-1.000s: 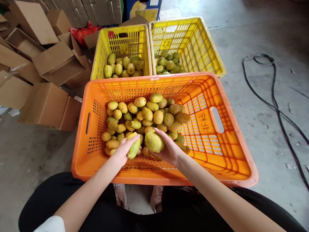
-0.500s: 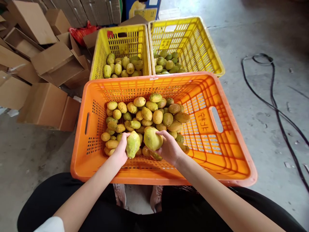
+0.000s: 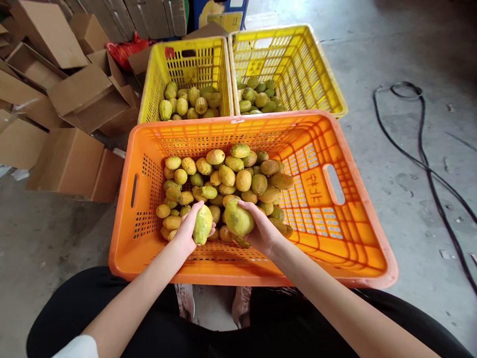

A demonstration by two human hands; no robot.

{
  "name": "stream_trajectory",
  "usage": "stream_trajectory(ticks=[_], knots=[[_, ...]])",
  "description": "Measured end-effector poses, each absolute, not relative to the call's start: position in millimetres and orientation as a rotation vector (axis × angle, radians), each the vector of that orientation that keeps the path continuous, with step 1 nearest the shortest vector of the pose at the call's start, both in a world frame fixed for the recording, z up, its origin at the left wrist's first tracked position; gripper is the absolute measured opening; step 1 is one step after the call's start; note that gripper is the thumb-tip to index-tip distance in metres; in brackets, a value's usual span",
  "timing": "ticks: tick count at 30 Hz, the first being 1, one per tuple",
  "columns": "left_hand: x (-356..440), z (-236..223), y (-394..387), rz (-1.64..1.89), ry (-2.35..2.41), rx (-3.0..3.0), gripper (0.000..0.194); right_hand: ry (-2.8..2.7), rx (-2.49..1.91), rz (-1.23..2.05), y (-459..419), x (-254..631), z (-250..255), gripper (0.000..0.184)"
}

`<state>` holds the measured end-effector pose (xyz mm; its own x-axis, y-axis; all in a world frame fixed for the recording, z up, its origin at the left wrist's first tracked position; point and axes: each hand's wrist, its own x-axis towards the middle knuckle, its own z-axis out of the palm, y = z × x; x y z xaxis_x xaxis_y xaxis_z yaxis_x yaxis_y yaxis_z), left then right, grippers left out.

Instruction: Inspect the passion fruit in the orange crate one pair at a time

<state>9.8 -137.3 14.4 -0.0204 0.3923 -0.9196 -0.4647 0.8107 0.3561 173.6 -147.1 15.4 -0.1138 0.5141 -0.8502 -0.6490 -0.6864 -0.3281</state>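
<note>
Over the near part of the orange crate (image 3: 253, 276), my left hand (image 3: 186, 232) is closed round a yellow-green papaya (image 3: 203, 224). A second, rounder papaya (image 3: 238, 219) with green patches is gripped by my right hand (image 3: 261, 229). The two fruits are held side by side with a small gap between them. Below and behind them lies a heap of yellow and greenish papayas (image 3: 226, 175) in the crate. The palm sides of both hands are hidden.
Behind the orange crate stand two yellow crates, the left crate (image 3: 228, 74) and the right crate (image 3: 328, 74), each with greenish fruit at the bottom. Cardboard boxes (image 3: 67, 159) are piled at left. A black cable (image 3: 421, 134) lies on the concrete floor at right.
Both papayas have turned in my hands and show other sides. My left hand has tilted its papaya slightly left; the right-hand papaya has shifted slightly right and down.
</note>
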Motion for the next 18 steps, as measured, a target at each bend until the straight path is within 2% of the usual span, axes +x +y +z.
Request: stream_trajectory(ticks=[11, 18], knots=[[10, 10, -144, 0.756, 1.47, -0.006, 0.01, 0.208, -1.4, 1.857, -146, 174, 18, 0.015], [6, 1, -139, 0.73, 1.462, -0.091, 0.015, 0.161, -1.466, 1.893, -145, 175, 20, 0.019]])
